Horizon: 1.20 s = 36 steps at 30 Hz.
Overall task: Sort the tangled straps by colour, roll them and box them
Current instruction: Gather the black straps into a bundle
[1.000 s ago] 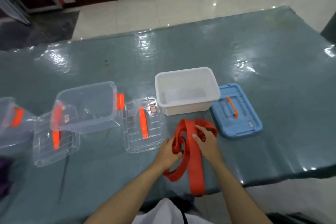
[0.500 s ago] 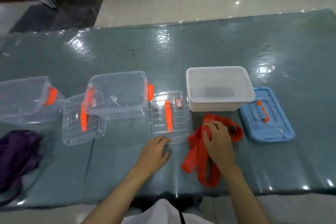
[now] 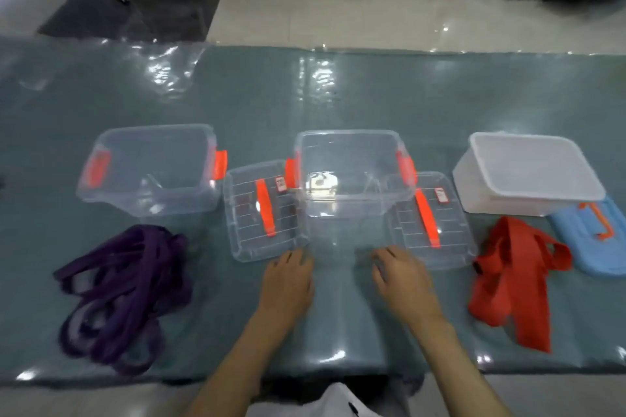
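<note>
Straps sorted into two loose heaps near table (image 3: 338, 95) front edge: purple straps (image 3: 125, 288) left, red straps (image 3: 511, 281) right. Left hand (image 3: 288, 284), right hand (image 3: 403, 281) between, fingers relaxed, holding nothing. Beyond: clear lids (image 3: 261, 213), clear boxes (image 3: 149, 166), white box (image 3: 528, 173), blue lid (image 3: 589, 240).

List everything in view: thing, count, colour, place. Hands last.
purple straps: one heap, purple, table front left
red straps: one heap, red, table front right
clear boxes: two, clear with orange latches, left and centre
clear lids: two, clear with orange handles, right of each clear box
white box: one, white, right
blue lid: one, blue, far right
table: one, grey-green
left hand: open, on table
right hand: open, on table
</note>
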{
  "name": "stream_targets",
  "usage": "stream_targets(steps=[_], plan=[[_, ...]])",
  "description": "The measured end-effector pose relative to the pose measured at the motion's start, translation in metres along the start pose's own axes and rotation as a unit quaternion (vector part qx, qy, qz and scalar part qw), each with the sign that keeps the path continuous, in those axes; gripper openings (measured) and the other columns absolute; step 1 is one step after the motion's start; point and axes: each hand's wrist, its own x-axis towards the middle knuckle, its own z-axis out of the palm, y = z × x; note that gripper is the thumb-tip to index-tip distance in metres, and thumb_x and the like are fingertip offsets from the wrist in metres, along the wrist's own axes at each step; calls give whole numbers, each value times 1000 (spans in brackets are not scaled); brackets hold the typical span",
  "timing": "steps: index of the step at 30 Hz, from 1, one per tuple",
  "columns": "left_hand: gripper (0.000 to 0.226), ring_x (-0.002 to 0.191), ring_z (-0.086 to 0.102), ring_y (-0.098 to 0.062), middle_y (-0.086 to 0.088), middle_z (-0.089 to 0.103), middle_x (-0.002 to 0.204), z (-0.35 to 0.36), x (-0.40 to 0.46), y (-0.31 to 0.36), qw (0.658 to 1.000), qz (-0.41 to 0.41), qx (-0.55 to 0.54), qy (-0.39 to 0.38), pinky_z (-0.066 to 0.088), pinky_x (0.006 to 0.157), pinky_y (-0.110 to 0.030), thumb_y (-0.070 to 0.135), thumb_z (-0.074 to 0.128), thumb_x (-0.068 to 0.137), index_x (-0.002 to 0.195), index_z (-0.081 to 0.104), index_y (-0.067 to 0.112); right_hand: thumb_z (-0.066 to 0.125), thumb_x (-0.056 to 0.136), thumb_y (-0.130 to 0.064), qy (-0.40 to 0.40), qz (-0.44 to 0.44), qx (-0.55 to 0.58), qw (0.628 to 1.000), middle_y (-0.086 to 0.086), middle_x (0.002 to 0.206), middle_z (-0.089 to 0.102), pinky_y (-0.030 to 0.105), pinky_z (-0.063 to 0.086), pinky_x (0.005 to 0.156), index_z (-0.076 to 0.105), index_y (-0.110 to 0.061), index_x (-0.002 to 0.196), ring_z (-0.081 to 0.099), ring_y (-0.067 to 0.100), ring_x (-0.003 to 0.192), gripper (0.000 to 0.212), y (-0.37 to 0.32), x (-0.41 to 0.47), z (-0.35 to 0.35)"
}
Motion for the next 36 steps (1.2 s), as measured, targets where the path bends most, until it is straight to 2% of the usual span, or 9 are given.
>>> stream_targets(steps=[6,10,15,21,24,27,31,34,36], plan=[[38,137,44,-21,3,49,144,-6,-41,-83,997,-53,-48,13,41,102,-36,28,43,103,140,51,25,62,96,-21,-63,-9,-31,998,4,120,71,42,50,96,72,-17,121,65,31,116,27,-92,-3,15],[41,137,45,-20,6,50,145,-1,-68,-118,993,-101,-51,15,41,101,-37,28,41,103,143,50,28,57,101,-26,-97,-47,-44,993,-1,127,67,38,47,95,68,-23,127,63,26,119,29,-129,-5,32],[37,132,48,-22,4,50,143,4,-102,-152,986,-163,-41,17,42,97,-34,28,36,106,139,52,27,60,99,-24,-128,-96,-10,987,0,121,67,38,49,95,69,-20,122,64,26,115,25,-163,-2,51],[40,134,47,-19,6,49,146,-4,-139,-206,975,-218,-39,38,44,101,-34,33,40,107,145,49,28,59,101,-24,-125,-150,20,981,-2,130,67,35,46,103,69,-23,130,62,24,121,31,-213,9,66],[37,128,53,-24,2,56,140,-8,-153,-231,963,-254,-62,62,44,102,-40,31,47,105,140,58,25,58,101,-25,-117,-168,30,978,-3,130,67,36,48,98,68,-24,132,61,23,119,32,-243,15,73],[36,128,52,-22,4,55,138,-8,-162,-261,956,-274,-69,73,42,103,-39,33,46,105,139,56,27,60,100,-23,-116,-182,25,976,-1,124,68,38,48,94,69,-21,127,63,27,115,28,-277,18,82],[34,126,52,-18,6,54,138,-2,-167,-322,958,-257,-87,92,41,100,-34,34,44,106,137,56,29,67,97,-18,-99,-184,44,977,5,111,72,43,54,88,75,-15,114,68,32,106,20,-338,24,103],[30,118,55,-17,7,58,131,2,-165,-380,959,-236,-110,107,43,93,-33,32,48,104,131,62,29,69,97,-19,-79,-175,62,979,3,107,72,41,56,84,75,-16,113,69,30,99,18,-391,29,124],[31,120,55,-18,7,58,131,1,-165,-419,967,-218,-94,90,42,94,-34,32,49,103,132,61,30,72,95,-16,-64,-158,77,982,3,105,73,42,58,82,76,-15,112,69,29,96,18,-427,29,139]])
